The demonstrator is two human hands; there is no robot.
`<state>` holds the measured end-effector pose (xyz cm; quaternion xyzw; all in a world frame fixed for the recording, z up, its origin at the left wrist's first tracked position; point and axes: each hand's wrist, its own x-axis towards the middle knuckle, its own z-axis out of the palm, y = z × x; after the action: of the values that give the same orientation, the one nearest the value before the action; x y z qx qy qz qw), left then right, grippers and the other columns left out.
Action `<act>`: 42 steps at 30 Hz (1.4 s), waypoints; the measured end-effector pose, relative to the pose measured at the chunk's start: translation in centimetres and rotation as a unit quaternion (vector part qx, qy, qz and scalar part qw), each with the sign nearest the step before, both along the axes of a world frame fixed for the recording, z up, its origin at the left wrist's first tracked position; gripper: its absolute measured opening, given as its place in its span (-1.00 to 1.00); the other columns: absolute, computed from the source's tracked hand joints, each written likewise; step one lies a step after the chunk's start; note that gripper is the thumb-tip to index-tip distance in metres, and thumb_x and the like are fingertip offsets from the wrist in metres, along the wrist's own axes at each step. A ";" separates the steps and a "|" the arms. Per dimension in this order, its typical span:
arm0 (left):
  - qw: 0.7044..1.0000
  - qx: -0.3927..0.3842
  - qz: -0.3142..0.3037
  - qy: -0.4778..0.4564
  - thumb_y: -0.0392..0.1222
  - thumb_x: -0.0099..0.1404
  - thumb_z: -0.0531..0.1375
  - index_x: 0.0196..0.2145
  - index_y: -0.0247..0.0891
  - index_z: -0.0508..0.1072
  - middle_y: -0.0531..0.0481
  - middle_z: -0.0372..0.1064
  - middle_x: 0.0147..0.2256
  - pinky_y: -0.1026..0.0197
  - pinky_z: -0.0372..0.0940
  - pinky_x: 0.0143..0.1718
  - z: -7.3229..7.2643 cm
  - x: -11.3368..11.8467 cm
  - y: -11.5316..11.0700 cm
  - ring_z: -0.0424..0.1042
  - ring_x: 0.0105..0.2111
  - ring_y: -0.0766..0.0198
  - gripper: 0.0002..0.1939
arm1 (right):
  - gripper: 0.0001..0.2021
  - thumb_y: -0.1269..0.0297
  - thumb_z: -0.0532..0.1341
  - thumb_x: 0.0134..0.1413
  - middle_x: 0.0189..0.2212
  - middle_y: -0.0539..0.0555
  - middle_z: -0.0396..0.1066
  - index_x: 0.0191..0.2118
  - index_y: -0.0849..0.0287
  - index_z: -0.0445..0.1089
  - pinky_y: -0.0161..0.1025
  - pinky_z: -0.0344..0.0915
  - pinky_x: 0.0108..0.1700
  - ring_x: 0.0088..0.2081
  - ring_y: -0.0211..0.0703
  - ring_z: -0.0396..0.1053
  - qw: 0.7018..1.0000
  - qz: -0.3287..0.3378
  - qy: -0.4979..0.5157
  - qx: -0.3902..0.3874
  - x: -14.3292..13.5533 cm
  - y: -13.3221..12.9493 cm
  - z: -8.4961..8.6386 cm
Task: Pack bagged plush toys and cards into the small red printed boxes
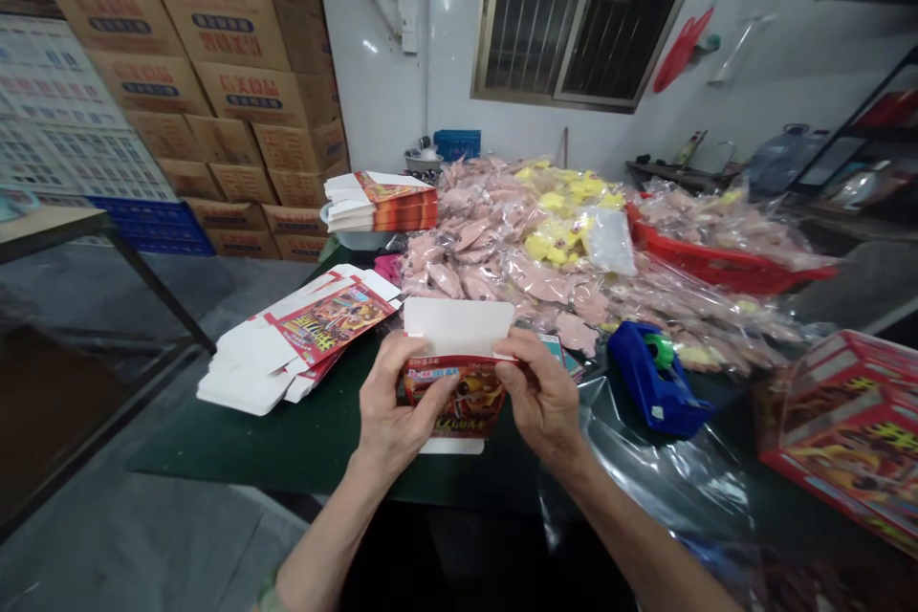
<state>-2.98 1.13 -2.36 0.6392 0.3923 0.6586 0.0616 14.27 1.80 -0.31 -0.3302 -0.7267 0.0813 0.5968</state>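
Observation:
Between my two hands, over the front edge of the green table [193, 454], is a red printed carton [469, 402] with its white end flap [459, 327] standing up. My left hand [402, 392] grips its left side, the thumb lying across the printed face. On the right, my right hand [541, 392] pinches the upper corner near the flap's fold. A white flap also shows at the carton's lower end. Flat, unfolded cartons [308, 330] lie in a fanned stack left of my hands. Just behind the carton, small printed cards [563, 356] are partly hidden.
Bagged pink and yellow pieces [502, 239] heap across the table's back. More fill a red basket [724, 258]. A blue tape dispenser [656, 382] and red display boxes [850, 430] stand right. Another carton stack [383, 203] rests on a basin. Brown boxes [236, 29] line the wall.

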 end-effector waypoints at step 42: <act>0.960 -0.106 -0.186 0.180 -0.35 0.22 0.17 -0.24 -0.22 0.54 -0.04 0.53 -0.23 0.31 0.37 -0.17 6.7 -1.4 -0.7 0.48 -0.16 0.25 -0.81 | -0.86 0.37 0.18 0.13 -0.26 0.01 0.40 -0.23 0.04 0.46 -0.39 0.33 -0.26 -0.19 -0.27 0.37 0.968 0.135 0.061 -0.201 3.6 -0.9 1.7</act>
<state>-4.36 0.44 4.37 0.7988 0.3388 0.4639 0.1787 17.90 0.95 1.42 -0.3365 -0.6958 0.3259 0.5444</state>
